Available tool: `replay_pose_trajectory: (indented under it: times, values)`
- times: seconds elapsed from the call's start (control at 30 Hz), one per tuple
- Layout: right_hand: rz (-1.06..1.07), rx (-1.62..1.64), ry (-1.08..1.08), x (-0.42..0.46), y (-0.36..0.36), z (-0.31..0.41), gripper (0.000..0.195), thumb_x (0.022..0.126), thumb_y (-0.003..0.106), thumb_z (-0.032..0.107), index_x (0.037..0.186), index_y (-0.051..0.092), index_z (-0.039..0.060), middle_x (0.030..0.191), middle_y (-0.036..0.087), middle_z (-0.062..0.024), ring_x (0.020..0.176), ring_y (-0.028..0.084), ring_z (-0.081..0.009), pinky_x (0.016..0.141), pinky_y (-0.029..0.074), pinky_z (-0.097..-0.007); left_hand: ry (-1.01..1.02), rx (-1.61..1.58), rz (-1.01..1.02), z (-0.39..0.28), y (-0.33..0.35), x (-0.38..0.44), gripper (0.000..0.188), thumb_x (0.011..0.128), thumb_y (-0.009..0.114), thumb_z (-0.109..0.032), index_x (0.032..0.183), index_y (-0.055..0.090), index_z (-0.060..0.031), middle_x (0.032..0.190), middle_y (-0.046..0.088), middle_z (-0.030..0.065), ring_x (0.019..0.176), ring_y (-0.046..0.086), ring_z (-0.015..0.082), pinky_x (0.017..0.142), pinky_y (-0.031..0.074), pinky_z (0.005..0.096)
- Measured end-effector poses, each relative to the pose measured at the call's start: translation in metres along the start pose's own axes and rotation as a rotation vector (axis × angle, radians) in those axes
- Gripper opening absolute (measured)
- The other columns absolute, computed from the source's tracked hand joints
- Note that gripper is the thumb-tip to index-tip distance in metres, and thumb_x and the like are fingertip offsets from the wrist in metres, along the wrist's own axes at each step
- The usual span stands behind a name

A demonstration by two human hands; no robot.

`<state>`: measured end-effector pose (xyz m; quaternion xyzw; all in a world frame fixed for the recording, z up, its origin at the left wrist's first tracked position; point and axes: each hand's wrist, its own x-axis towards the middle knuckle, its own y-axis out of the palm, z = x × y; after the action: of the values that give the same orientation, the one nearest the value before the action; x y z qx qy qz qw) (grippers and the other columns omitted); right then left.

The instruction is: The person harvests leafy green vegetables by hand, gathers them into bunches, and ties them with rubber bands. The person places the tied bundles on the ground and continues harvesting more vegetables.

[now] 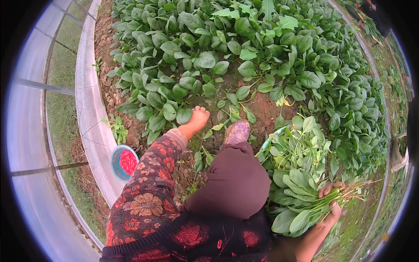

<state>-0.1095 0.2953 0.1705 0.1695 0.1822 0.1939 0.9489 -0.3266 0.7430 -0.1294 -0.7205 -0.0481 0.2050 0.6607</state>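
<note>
My right hand (331, 209) grips a bunch of leafy greens (299, 198) that look like spinach. Its leaves point left and its thin pale roots stick out to the right. My left hand (198, 118) is low at the front edge of the standing spinach plants (157, 101), with leaves overlapping its near side. Its fingers are curled, and whether anything lies inside them is hidden. Between the hands, loose picked greens (296, 147) fill a container with a teal rim (274, 137), just beyond the held bunch.
A blue bowl (115, 165) of red strips (128, 162) stands at left, beside a pale bed edging (93, 108). My shoe (237, 131) rests on brown soil (262, 106) amid loose stems. Greenhouse sheeting (27, 131) curves along the far left. Someone in dark clothing is partly visible at upper right.
</note>
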Motion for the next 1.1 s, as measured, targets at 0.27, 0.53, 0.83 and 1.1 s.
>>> replay_pose_trajectory:
  times: [0.27, 0.53, 0.83, 1.1]
  values:
    - [-0.054, -0.021, 0.032, 0.023, 0.017, -0.008, 0.074, 0.063, 0.085, 0.018, 0.124, 0.046, 0.0017, 0.104, 0.054, -0.0072, 0.081, 0.052, -0.0195, 0.068, 0.043, -0.0318, -0.19, 0.764, 0.19, 0.054, 0.029, 0.024, 0.029, 0.087, 0.049, -0.02, 0.103, 0.069, -0.0053, 0.105, 0.065, 0.0128, 0.097, 0.058, 0.029, 0.086, 0.037, 0.0476]
    - [-0.071, -0.092, 0.035, 0.041, 0.017, -0.008, 0.068, 0.064, 0.084, 0.017, 0.118, 0.047, -0.0004, 0.102, 0.053, -0.0095, 0.079, 0.052, -0.0205, 0.066, 0.044, -0.0323, -0.223, 0.822, 0.377, 0.067, 0.038, 0.039, 0.034, 0.092, 0.049, -0.022, 0.115, 0.067, -0.0079, 0.123, 0.059, 0.0133, 0.115, 0.053, 0.0285, 0.092, 0.037, 0.0443]
    - [-0.081, -0.096, 0.067, 0.047, 0.027, -0.007, 0.066, 0.062, 0.084, 0.018, 0.115, 0.048, 0.0003, 0.1, 0.053, -0.0083, 0.077, 0.053, -0.0202, 0.064, 0.045, -0.0325, -0.378, 0.417, 0.556, 0.08, 0.045, 0.054, 0.021, 0.088, 0.056, -0.02, 0.097, 0.074, -0.0188, 0.105, 0.07, 0.0021, 0.097, 0.066, 0.021, 0.082, 0.046, 0.0424]
    - [-0.165, -0.107, 0.108, 0.045, 0.024, -0.003, 0.076, 0.058, 0.088, 0.023, 0.118, 0.047, 0.003, 0.086, 0.055, -0.0108, 0.075, 0.054, -0.0235, 0.063, 0.048, -0.0352, -0.452, 0.368, 0.638, 0.083, 0.032, 0.053, 0.02, 0.088, 0.058, -0.019, 0.097, 0.075, -0.017, 0.107, 0.071, 0.0023, 0.102, 0.066, 0.0242, 0.081, 0.05, 0.0466]
